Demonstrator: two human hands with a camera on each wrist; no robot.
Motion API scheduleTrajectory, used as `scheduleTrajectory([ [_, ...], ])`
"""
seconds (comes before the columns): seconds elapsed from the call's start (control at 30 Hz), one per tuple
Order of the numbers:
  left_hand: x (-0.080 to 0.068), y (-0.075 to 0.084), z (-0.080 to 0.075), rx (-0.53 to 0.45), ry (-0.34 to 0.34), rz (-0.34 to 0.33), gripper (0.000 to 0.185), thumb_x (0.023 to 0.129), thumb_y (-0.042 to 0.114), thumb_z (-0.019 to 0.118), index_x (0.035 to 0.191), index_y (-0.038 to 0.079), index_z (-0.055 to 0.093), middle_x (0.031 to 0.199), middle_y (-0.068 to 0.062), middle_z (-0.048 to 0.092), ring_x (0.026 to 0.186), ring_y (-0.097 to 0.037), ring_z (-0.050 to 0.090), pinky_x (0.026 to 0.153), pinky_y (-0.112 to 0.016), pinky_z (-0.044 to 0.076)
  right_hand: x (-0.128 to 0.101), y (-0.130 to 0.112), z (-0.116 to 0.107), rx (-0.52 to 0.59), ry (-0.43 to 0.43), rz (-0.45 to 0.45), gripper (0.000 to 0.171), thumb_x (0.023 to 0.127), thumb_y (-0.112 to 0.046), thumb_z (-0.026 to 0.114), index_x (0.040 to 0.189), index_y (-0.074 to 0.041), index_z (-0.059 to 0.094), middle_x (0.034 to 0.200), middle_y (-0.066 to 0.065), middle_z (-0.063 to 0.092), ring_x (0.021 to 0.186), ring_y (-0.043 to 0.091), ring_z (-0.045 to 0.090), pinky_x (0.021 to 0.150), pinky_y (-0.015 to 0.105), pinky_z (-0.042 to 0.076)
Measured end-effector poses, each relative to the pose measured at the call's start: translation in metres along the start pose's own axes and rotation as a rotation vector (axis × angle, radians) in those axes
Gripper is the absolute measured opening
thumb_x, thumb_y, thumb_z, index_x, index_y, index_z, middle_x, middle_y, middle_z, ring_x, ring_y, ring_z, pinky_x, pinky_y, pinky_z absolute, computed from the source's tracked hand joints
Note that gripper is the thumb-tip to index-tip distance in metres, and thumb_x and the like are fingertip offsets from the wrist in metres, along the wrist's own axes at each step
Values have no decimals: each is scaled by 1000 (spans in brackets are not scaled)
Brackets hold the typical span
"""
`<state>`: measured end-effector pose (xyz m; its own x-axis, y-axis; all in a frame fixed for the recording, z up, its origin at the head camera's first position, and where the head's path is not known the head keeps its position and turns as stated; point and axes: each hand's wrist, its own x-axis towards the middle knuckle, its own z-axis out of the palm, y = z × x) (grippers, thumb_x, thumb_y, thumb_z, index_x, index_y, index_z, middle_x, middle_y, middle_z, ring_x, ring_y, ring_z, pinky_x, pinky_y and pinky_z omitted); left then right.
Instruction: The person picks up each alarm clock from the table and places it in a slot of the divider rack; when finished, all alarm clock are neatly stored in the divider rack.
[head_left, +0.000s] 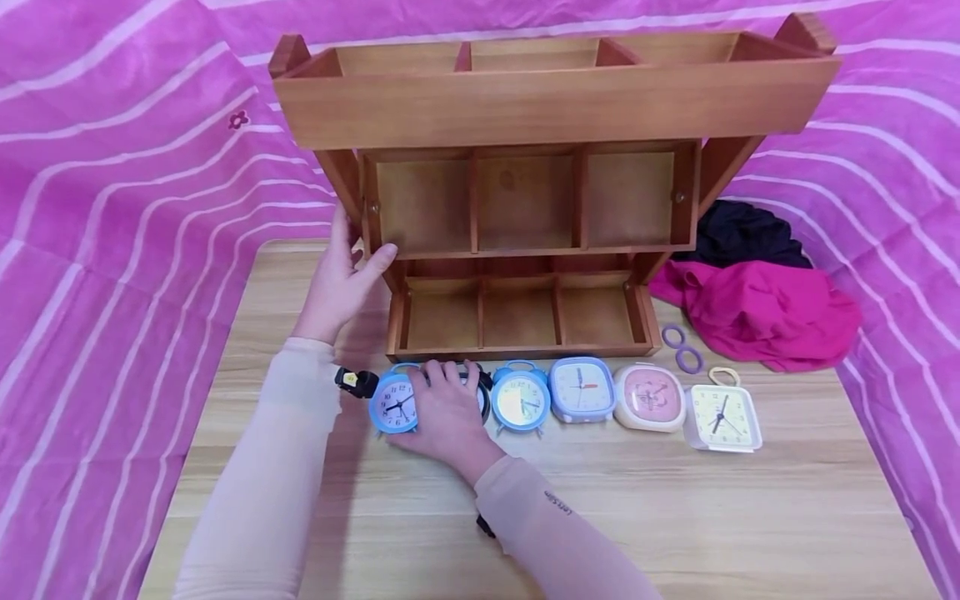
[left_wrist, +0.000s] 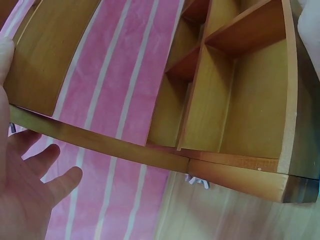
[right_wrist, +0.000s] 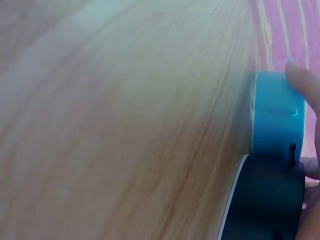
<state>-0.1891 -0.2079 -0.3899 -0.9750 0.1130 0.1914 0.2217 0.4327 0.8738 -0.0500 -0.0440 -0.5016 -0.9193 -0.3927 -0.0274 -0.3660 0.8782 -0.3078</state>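
My left hand (head_left: 337, 287) is at the left side of a three-tier wooden rack (head_left: 555, 104), thumb by the middle tier's corner. In the left wrist view its fingers (left_wrist: 65, 185) spread, fairly straight, beside the side rail (left_wrist: 100, 145). With thumb and fingers, my right hand (head_left: 453, 417) grips the leftmost blue alarm clock (head_left: 386, 407), which lies face up before the rack. That hand also covers most of a black clock (right_wrist: 265, 200) right beside it. Another blue alarm clock (head_left: 520, 402) lies to the right of the black one.
Further right in the row are a blue-rimmed square clock (head_left: 581, 390), a pink-faced clock (head_left: 649, 398) and a white square clock (head_left: 722, 418). Purple rings (head_left: 688, 359) and a yellow ring (head_left: 724, 377) lie behind them. Magenta cloth (head_left: 772, 312) and black cloth (head_left: 742, 233) are heaped beside the rack.
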Motion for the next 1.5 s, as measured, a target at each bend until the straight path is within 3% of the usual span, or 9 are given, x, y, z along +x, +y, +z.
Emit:
scheduleTrajectory([
  [0.1, -1, 0, 0, -14, -2, -15, 84, 101, 32, 70, 165, 37, 16, 167, 3, 35, 153, -22, 36, 122, -56, 32, -1, 1, 1, 3, 19, -23, 99, 70, -83, 76, 145, -21, 56, 135, 0, 55, 128, 25, 45, 116, 65, 24],
  [0.37, -9, 30, 0, -60, -46, -39, 85, 103, 21, 66, 168, 30, 10, 170, -5, 28, 154, -28, 32, 121, -56, 33, -3, 4, -5, 51, 66, -78, 94, 69, -77, 81, 142, -23, 58, 132, 0, 54, 126, 24, 46, 114, 65, 27],
  [0.63, 3, 5, -1, -94, -45, 2, 88, 102, 19, 68, 168, 32, 12, 167, -3, 32, 151, -27, 37, 120, -54, 36, -2, 3, -32, 87, 96, -140, 94, 68, -71, 85, 145, -25, 57, 135, -3, 53, 125, 21, 45, 111, 60, 28],
  [0.83, 5, 0, -2, -93, -51, -7, 87, 102, 18, 67, 168, 29, 11, 166, -10, 33, 151, -32, 37, 119, -57, 36, 2, 3, -57, 114, 142, -166, 95, 67, -68, 88, 145, -22, 59, 131, -1, 54, 119, 20, 48, 106, 56, 31],
  [1.07, 6, 3, -1, -93, -69, -26, 90, 101, 22, 70, 167, 37, 11, 167, -1, 31, 151, -29, 36, 119, -56, 37, 10, 19, -72, 195, 164, -113, 97, 66, -65, 91, 145, -18, 59, 127, 1, 55, 121, 20, 47, 109, 58, 27],
  [1.5, 4, 3, 0, -105, -51, -51, 84, 101, 27, 70, 164, 45, 17, 168, 6, 30, 153, -28, 34, 119, -56, 37, 45, 57, -75, 245, 144, 35, 96, 71, -61, 90, 149, -15, 57, 132, 6, 53, 123, 26, 44, 109, 59, 28],
])
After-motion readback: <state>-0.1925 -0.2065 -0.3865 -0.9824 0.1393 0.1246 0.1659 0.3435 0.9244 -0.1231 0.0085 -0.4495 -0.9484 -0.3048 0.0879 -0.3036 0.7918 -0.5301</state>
